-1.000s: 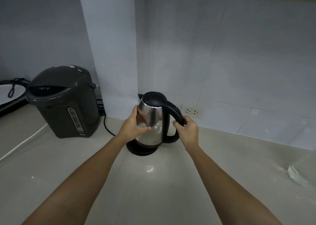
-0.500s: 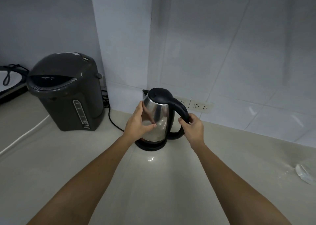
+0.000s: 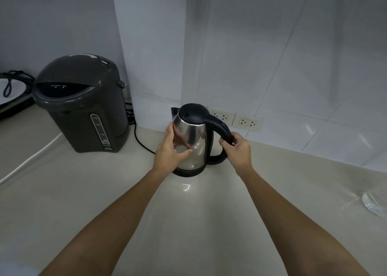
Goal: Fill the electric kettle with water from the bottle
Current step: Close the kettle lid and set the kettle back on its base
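Note:
A steel electric kettle [image 3: 195, 138] with a black lid and black handle stands on its round black base in the counter's corner, lid down. My left hand [image 3: 169, 150] lies against the kettle's left side, fingers spread over the metal. My right hand [image 3: 237, 149] is closed around the lower part of the black handle. A clear plastic object [image 3: 376, 202], possibly the bottle, lies at the right edge, mostly cut off.
A dark grey thermo pot [image 3: 81, 103] stands to the left, with black and white cords running beside it. Two wall sockets [image 3: 236, 119] sit behind the kettle. A dark appliance [image 3: 12, 95] is at the far left. The beige counter [image 3: 188, 223] spreads toward me.
The view has shifted, so the kettle sits slightly further right in the frame. Both hands keep the same hold on the kettle.

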